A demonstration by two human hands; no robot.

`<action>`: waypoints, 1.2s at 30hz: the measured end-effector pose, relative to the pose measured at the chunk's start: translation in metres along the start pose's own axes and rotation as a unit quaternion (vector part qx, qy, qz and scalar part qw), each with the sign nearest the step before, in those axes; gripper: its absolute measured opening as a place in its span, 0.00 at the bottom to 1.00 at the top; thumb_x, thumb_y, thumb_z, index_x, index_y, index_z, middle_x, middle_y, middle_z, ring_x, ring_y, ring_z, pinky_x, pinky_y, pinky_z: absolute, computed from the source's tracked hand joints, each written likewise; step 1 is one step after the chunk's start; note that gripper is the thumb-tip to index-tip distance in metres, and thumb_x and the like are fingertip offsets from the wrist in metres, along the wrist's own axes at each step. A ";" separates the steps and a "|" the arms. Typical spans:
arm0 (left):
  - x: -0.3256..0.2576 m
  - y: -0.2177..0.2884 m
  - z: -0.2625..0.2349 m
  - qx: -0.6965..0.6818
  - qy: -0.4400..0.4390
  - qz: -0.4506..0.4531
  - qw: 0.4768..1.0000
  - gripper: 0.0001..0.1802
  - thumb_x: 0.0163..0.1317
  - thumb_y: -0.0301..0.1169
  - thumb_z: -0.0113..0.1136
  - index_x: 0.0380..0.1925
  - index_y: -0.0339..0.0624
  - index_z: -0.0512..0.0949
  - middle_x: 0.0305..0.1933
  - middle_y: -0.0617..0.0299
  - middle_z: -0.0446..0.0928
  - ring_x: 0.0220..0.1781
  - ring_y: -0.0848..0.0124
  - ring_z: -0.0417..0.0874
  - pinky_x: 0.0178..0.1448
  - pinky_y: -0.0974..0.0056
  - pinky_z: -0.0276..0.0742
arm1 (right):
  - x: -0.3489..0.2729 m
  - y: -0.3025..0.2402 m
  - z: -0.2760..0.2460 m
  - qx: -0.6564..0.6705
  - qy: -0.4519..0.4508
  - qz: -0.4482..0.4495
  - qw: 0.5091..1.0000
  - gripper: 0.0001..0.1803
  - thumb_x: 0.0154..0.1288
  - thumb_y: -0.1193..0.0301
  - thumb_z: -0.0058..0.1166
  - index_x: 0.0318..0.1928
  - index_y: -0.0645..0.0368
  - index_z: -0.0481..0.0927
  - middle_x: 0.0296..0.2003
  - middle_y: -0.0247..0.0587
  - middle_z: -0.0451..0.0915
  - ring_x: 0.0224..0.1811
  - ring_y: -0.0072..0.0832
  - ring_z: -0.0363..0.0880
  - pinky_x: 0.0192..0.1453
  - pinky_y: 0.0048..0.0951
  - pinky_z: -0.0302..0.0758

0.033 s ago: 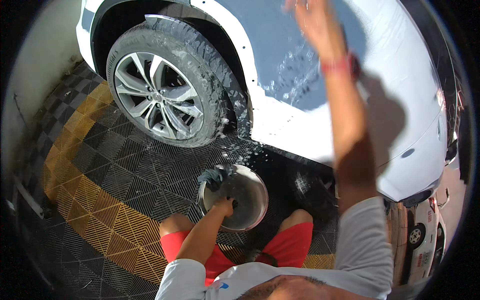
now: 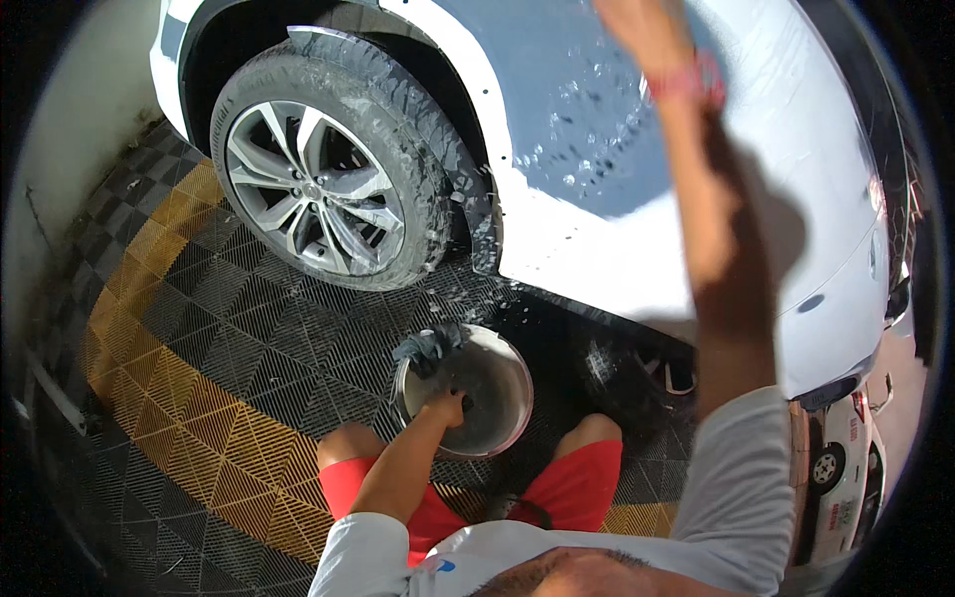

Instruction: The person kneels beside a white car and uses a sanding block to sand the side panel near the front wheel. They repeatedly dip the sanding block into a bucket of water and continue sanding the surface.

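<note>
My right arm is raised across the white car's side, with my right hand (image 2: pixel 642 35) at the upper edge over a grey patch (image 2: pixel 537 70) on the panel. Motion smears its fingers, and part of the hand lies outside the picture. Water drops and wet streaks mark the patch. My left hand (image 2: pixel 441 408) is low over a round bucket (image 2: pixel 515 393) between my knees, fingers curled by a small dark thing I cannot make out. A dark grey cloth (image 2: pixel 435 345) hangs over the bucket's far left rim.
Left of the panel is a wheel (image 2: pixel 308 194) with a dirty tyre, below an open wheel arch. Black and yellow ribbed tiles (image 2: pixel 189 398) cover the floor, with wet spots near the bucket. A pale wall (image 2: pixel 80 109) stands at left; another white vehicle (image 2: pixel 836 488) is at lower right.
My right arm has shifted to the right and slightly upward over the panel, its shadow moving along. My left hand, the bucket and the cloth stay in place.
</note>
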State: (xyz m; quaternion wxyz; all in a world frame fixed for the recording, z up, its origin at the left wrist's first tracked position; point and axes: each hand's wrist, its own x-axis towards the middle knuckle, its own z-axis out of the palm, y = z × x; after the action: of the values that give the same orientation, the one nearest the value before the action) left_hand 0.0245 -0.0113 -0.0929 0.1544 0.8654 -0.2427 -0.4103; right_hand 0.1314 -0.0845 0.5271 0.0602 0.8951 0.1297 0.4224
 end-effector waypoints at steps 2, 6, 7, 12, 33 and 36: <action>0.009 0.014 -0.005 -0.011 -0.010 0.018 1.000 0.44 0.71 0.35 0.58 0.86 0.63 0.55 0.90 0.45 0.48 0.86 0.42 0.59 0.84 0.44 0.66 | 0.081 0.071 -0.009 -0.348 0.036 -0.243 0.905 0.28 0.82 0.58 0.47 0.75 0.56 0.74 0.71 0.53 0.77 0.78 0.48 0.69 0.84 0.45 0.62; -0.014 0.007 -0.015 -0.083 -0.031 0.047 0.995 0.45 0.71 0.37 0.61 0.86 0.62 0.56 0.87 0.42 0.56 0.85 0.43 0.62 0.83 0.46 0.66 | 0.097 0.087 0.017 -0.310 0.079 -0.228 0.920 0.31 0.83 0.55 0.47 0.76 0.60 0.73 0.76 0.51 0.72 0.79 0.47 0.67 0.85 0.48 0.59; -0.017 0.005 -0.020 -0.109 -0.035 0.061 0.992 0.45 0.71 0.38 0.62 0.86 0.62 0.56 0.86 0.41 0.59 0.85 0.43 0.63 0.83 0.46 0.65 | 0.077 0.090 0.037 -0.267 0.138 -0.251 0.920 0.31 0.83 0.54 0.47 0.75 0.60 0.73 0.77 0.51 0.71 0.79 0.48 0.67 0.85 0.49 0.59; -0.024 -0.011 -0.041 -0.209 0.040 0.203 0.956 0.46 0.71 0.46 0.67 0.84 0.49 0.57 0.82 0.38 0.65 0.83 0.44 0.66 0.84 0.48 0.64 | -0.029 0.084 0.080 -0.346 0.143 -0.253 0.892 0.35 0.80 0.44 0.48 0.78 0.47 0.70 0.77 0.46 0.71 0.77 0.43 0.72 0.81 0.56 0.64; -0.099 0.029 -0.099 -0.336 0.297 0.132 0.884 0.28 0.82 0.53 0.47 0.66 0.48 0.82 0.57 0.45 0.88 0.60 0.49 0.88 0.68 0.49 0.81 | -0.507 -0.096 0.211 0.402 -0.215 0.514 0.727 0.34 0.81 0.44 0.56 0.62 0.67 0.72 0.50 0.48 0.81 0.52 0.35 0.81 0.63 0.36 0.76; -0.094 -0.001 -0.094 -0.406 0.232 0.121 0.876 0.34 0.82 0.60 0.45 0.69 0.45 0.79 0.58 0.46 0.88 0.62 0.51 0.89 0.67 0.51 0.81 | -0.489 -0.099 0.209 0.438 -0.403 0.477 0.646 0.41 0.74 0.43 0.64 0.64 0.71 0.72 0.53 0.56 0.83 0.58 0.42 0.84 0.67 0.39 0.77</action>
State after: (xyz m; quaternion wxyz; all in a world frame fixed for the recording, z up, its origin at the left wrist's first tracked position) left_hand 0.0470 0.0468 0.0242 0.5921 0.7611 -0.1151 -0.2385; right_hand -0.0237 -0.1273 0.0105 -0.5022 0.8372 -0.1828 -0.1158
